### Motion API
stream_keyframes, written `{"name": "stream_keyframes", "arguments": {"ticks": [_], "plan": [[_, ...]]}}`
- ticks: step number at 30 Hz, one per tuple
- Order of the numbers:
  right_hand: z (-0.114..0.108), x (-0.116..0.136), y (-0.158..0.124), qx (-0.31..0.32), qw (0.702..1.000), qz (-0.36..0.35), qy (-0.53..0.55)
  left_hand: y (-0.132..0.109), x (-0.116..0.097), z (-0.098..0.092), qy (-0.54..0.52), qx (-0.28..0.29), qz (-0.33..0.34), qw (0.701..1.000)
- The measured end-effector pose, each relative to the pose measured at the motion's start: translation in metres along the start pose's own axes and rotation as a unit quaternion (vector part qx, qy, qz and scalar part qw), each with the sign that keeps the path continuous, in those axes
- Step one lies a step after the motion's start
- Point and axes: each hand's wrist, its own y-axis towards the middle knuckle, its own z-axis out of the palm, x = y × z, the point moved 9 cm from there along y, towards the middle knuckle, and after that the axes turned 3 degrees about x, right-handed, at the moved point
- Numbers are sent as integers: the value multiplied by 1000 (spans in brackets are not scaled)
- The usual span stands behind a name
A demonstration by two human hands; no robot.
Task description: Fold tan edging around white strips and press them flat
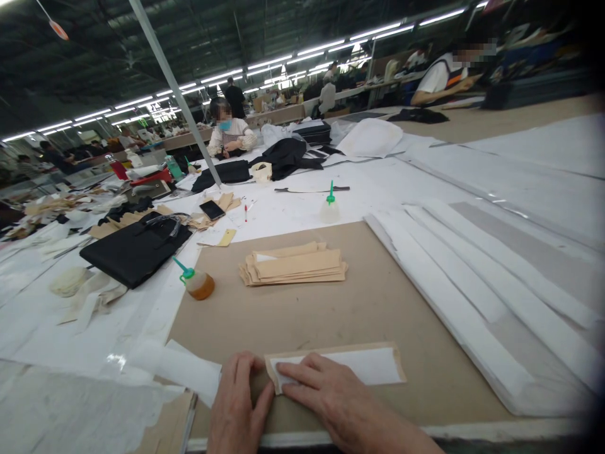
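A narrow tan strip (pixel 403 366) with a white layer (pixel 373 364) on top lies across the brown board near its front edge. At the strip's left end, my left hand (pixel 239 400) has its fingers bent, thumb and forefinger closed about the tan edge. My right hand (pixel 326 391) lies over the strip with fingers stretched out, fingertips pressing on the white layer near that same end. Farther up the board sits a stack of tan strips (pixel 297 265), a bit of white showing among them. What lies beneath my right palm is hidden.
A squeeze bottle of amber liquid (pixel 201 285) stands left on the brown board (pixel 283 315); a pale bottle (pixel 329 208) stands behind it. Long white strips (pixel 454 302) lie right. A black bag (pixel 137 249) and phone (pixel 212 210) lie left. A masked co-worker (pixel 231 135) sits across.
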Motion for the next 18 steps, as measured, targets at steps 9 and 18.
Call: {"name": "stream_keyframes", "arguments": {"ticks": [9,18], "plan": [[-4,1,5,8,999,7,31,-13,-18,5,-10,-2,97,995],[-5,2,5,0,1000,-8,2,-30,-14,3,9,-48,151,987]]}}
